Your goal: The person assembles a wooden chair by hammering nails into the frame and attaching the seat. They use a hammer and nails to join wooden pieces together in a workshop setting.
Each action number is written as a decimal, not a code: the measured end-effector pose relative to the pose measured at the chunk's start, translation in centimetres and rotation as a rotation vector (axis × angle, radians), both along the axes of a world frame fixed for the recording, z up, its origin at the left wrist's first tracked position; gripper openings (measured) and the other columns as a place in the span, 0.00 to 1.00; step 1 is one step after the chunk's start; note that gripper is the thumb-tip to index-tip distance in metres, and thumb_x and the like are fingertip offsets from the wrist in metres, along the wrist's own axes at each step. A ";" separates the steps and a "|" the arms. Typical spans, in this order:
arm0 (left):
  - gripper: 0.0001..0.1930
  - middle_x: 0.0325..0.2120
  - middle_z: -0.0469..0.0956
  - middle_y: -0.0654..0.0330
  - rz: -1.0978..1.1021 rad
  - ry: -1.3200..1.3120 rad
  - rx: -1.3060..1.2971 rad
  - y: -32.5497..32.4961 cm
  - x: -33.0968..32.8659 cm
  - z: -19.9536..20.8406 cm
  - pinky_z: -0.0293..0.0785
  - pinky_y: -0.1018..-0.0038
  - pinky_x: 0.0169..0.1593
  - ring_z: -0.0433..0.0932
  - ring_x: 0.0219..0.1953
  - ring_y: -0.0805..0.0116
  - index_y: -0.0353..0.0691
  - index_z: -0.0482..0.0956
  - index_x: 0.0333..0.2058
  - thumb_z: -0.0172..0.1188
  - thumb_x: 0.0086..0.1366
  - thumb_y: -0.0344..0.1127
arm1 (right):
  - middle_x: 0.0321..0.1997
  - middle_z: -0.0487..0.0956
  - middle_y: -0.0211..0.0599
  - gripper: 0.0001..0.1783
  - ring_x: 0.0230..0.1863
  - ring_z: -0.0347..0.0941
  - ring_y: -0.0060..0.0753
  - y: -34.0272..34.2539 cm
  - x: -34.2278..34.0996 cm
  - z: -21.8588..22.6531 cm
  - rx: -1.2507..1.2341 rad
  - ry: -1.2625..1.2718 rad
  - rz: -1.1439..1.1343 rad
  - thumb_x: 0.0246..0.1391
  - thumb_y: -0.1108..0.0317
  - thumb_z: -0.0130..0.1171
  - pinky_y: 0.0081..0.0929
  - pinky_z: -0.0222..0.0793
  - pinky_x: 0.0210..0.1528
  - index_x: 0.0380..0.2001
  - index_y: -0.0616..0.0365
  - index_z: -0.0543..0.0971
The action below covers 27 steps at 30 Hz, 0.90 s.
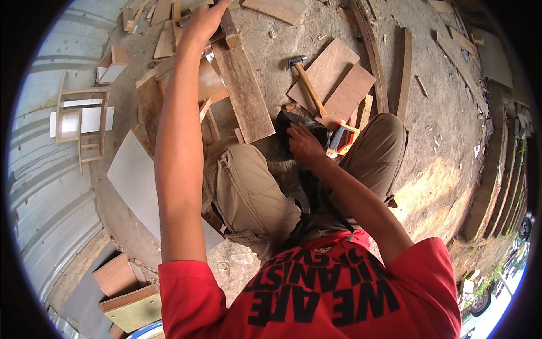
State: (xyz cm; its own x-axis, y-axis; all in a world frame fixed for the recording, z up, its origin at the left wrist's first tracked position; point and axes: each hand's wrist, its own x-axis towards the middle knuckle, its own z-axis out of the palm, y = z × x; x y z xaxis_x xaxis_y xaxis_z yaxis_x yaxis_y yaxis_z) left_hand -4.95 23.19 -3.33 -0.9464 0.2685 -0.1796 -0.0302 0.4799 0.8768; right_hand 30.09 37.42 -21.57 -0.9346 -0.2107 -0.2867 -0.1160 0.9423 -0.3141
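Black soft-sided bag (317,129) between bent knees, contents hidden; right hand (306,146) over it, fingers curled, grasp impossible to tell. Left hand (204,24) near a rough-grained plank (244,93), grip likewise unclear. Wooden-handled hammer (308,86) across smooth rectangular plywood panels (351,91), beside orange-and-black saw handle (337,137).

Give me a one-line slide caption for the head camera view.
Right hand at a black bag near a hammer, left hand by a wooden board.
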 end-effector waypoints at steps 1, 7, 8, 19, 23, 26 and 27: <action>0.29 0.24 0.76 0.59 0.008 0.004 -0.004 0.3 -0.1 -0.2 0.69 0.62 0.35 0.74 0.29 0.65 0.31 0.80 0.33 0.54 0.70 0.58 | 0.50 0.79 0.51 0.09 0.59 0.75 0.47 -0.2 0.5 -0.6 -0.047 -0.203 -0.051 0.47 0.68 0.61 0.44 0.65 0.65 0.30 0.60 0.84; 0.31 0.32 0.80 0.53 0.062 -0.065 -0.078 1.1 1.9 2.8 0.72 0.62 0.41 0.79 0.35 0.61 0.31 0.81 0.43 0.53 0.69 0.60 | 0.48 0.79 0.61 0.17 0.55 0.76 0.54 1.4 -0.9 -2.0 -0.246 -0.804 -0.728 0.48 0.76 0.58 0.47 0.72 0.57 0.44 0.66 0.77; 0.32 0.37 0.80 0.51 0.057 -0.016 -0.113 0.8 1.5 2.6 0.72 0.62 0.45 0.79 0.40 0.58 0.30 0.79 0.47 0.52 0.69 0.60 | 0.49 0.79 0.60 0.21 0.55 0.76 0.53 1.4 -0.6 -2.9 -0.213 -0.621 -0.688 0.48 0.73 0.61 0.46 0.71 0.58 0.48 0.65 0.76; 0.38 0.55 0.76 0.40 0.073 0.069 -0.161 1.3 0.8 1.0 0.68 0.59 0.61 0.73 0.60 0.46 0.30 0.74 0.57 0.51 0.68 0.64 | 0.64 0.67 0.54 0.56 0.63 0.68 0.58 2.3 0.6 -7.2 -0.333 -0.131 -0.508 0.35 0.49 0.78 0.47 0.67 0.63 0.66 0.56 0.63; 0.37 0.54 0.77 0.42 -0.006 0.087 -0.132 -0.2 0.7 1.2 0.69 0.58 0.60 0.74 0.59 0.48 0.31 0.75 0.57 0.51 0.68 0.63 | 0.62 0.69 0.55 0.53 0.63 0.68 0.59 1.8 -0.7 -6.7 -0.405 -0.148 -0.480 0.36 0.49 0.77 0.49 0.66 0.63 0.64 0.59 0.65; 0.36 0.53 0.78 0.42 0.011 0.069 -0.153 0.7 0.1 0.7 0.69 0.58 0.58 0.75 0.58 0.47 0.32 0.75 0.56 0.51 0.68 0.63 | 0.61 0.70 0.57 0.43 0.60 0.70 0.61 2.3 -0.4 -10.4 -0.435 -0.046 -0.482 0.45 0.53 0.71 0.51 0.68 0.61 0.61 0.60 0.67; 0.36 0.53 0.78 0.42 0.022 0.086 -0.190 1.2 -0.1 0.6 0.69 0.58 0.58 0.75 0.57 0.47 0.32 0.76 0.56 0.51 0.68 0.63 | 0.61 0.70 0.58 0.37 0.57 0.72 0.62 2.4 -0.7 -11.5 -0.431 -0.018 -0.521 0.48 0.56 0.67 0.51 0.69 0.59 0.59 0.60 0.69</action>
State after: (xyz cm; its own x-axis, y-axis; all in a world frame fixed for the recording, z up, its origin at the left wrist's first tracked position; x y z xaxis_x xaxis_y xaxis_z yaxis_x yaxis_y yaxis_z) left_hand -5.00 24.36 -2.71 -0.9658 0.2162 -0.1434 0.0284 0.6373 0.7701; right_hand 29.36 39.87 -33.10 -0.9409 0.1670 -0.2946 0.3282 0.6637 -0.6721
